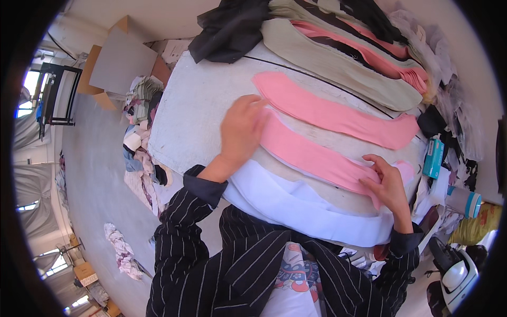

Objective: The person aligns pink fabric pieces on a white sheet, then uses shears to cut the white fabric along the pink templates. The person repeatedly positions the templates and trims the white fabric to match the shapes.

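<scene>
A long pink sock (317, 155) lies across the white table in front of me, with a thin white edge showing along it. At its left end is my left hand (242, 129); those fingers are blurred by motion, so their grip is unclear. My right hand (388, 185) rests over the sock's right end, thumb and fingers apart. Farther back lies another pink sock (338, 117), flat, its foot bending at the right. Along the near edge, closest to my body, several long white socks (311, 211) are laid together.
Grey-green, pink and black socks (338, 63) are piled at the back beside black cloth (227, 31). A teal box (433, 157) and a bottle (463, 201) stand at the right. Fabric heaps (142, 142) and an opened carton (119, 68) lie left of the table (195, 100).
</scene>
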The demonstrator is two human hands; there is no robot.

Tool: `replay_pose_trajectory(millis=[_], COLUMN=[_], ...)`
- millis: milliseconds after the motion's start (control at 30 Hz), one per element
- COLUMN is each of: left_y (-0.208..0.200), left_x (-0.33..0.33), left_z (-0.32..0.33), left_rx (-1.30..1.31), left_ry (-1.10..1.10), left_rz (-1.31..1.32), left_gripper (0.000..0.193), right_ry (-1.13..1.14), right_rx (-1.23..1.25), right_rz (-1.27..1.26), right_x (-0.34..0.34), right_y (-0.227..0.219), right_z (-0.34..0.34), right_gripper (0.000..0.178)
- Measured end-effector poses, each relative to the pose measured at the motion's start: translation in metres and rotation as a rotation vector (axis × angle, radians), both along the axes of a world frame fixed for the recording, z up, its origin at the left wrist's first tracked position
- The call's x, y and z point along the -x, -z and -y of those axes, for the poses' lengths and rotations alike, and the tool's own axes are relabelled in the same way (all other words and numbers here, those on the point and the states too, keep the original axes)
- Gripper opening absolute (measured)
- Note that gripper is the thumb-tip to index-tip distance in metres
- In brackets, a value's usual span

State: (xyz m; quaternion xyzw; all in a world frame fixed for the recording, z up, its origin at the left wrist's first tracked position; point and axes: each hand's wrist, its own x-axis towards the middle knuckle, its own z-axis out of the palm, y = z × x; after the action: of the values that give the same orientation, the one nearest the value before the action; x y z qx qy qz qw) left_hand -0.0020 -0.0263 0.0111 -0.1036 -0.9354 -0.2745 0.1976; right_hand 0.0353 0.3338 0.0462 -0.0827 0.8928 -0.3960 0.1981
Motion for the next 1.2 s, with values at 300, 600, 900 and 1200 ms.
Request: replay_pose_trajectory(millis=[300,600,900,1200], left_y=[0.021,0.002,0.009,0.009], left_x=[0.004,0.003,-0.008,-0.006], left_z=[-0.013,-0.028,-0.106,-0.104], left_rx=[0.361,0.388,0.412,0.477], left_ry=[0.179,0.242,0.722,0.728], left_rz=[0.308,0.238,0.25,0.281], left_gripper=[0.061,0.07,0.062,0.066], right_ry=[0.006,0.016,0.081,0.286], right_rx=[0.217,-0.168,-0.007,-0.054], right_rz=[0.232,-0.022,0.034,-0.147], right_x=[-0.013,-0.001,-0.003,-0.008], right_y=[-0.029,-0.006,-0.002,0.01], right_z=[-0.004,-0.015,-0.037,-0.077], right_gripper=[0.049,0.051,0.052,0.052])
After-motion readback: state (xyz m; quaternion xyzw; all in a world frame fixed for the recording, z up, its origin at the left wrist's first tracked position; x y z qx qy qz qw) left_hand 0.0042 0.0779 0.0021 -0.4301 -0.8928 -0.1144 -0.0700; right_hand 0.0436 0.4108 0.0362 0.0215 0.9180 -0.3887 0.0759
